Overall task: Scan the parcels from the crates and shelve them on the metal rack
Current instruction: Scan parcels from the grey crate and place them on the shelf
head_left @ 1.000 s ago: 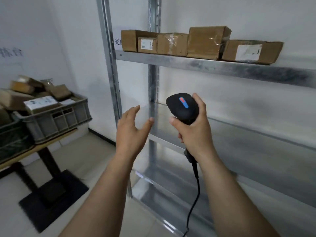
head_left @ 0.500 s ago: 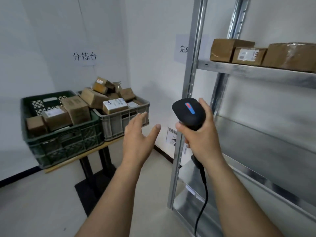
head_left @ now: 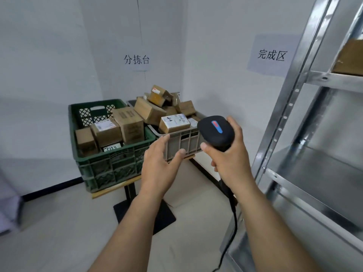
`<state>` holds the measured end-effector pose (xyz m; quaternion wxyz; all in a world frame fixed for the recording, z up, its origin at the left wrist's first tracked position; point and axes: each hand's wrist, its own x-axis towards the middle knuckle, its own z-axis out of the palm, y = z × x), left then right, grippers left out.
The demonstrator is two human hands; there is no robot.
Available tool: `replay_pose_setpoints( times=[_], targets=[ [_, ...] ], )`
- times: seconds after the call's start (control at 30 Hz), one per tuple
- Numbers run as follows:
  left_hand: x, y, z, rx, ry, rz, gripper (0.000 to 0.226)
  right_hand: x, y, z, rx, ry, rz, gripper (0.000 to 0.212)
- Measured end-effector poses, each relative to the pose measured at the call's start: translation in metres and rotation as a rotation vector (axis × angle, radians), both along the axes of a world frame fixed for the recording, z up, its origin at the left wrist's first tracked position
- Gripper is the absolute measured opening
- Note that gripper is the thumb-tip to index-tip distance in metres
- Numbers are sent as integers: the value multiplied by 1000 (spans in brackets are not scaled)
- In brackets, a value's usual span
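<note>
My right hand (head_left: pixel 229 156) grips a black barcode scanner (head_left: pixel 215 132) with a red and blue button, its cable hanging down. My left hand (head_left: pixel 160 160) is held out, fingers straight, holding nothing, in front of the crates. A green crate (head_left: pixel 110 163) on the left holds several brown parcels (head_left: pixel 128 124). Beside it a grey crate (head_left: pixel 184 142) is heaped with several parcels, one with a white label (head_left: pixel 174 122) near its front. The metal rack (head_left: pixel 294 107) stands at the right. One brown parcel (head_left: pixel 351 57) shows on its upper shelf.
Both crates sit on a small wooden table (head_left: pixel 115 188) with a black pedestal base (head_left: pixel 145 213). Paper signs (head_left: pixel 272 54) hang on the white walls. The rack's middle shelf (head_left: pixel 322 169) is bare metal. Light floor lies between me and the table.
The view has swung left from the rack to the crates. The crates now sit centre, closer. Both hands keep the same pose, scanner still in the right.
</note>
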<state>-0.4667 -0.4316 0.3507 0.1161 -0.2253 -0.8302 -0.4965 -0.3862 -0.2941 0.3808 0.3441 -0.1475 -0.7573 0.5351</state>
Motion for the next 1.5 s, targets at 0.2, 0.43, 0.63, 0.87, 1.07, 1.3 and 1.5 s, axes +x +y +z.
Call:
replay_pose_setpoints(
  times=[0.2, 0.43, 0.63, 0.87, 1.07, 1.3, 1.5],
  targets=[
    [-53, 6, -9, -30, -26, 2, 60, -57, 15, -9, -3, -16, -3, 85],
    [-136, 49, -13, -82, -59, 10, 58, -145, 63, -30, -64, -16, -8, 81],
    [-217, 98, -15, -147, -80, 17, 57, -229, 109, -50, -142, -80, -15, 89],
    [-288, 136, -30, -226, -92, 36, 53, -293, 142, -81, -185, -169, -5, 90],
    [-332, 147, -38, -285, -150, -2, 47, -327, 144, -107, -237, -228, -10, 90],
    [-367, 155, -48, -359, -294, -107, 46, -357, 145, -113, -272, -234, 46, 88],
    [-387, 151, -52, -292, -323, -82, 29, -375, 145, -100, -240, -201, 126, 85]
  ],
)
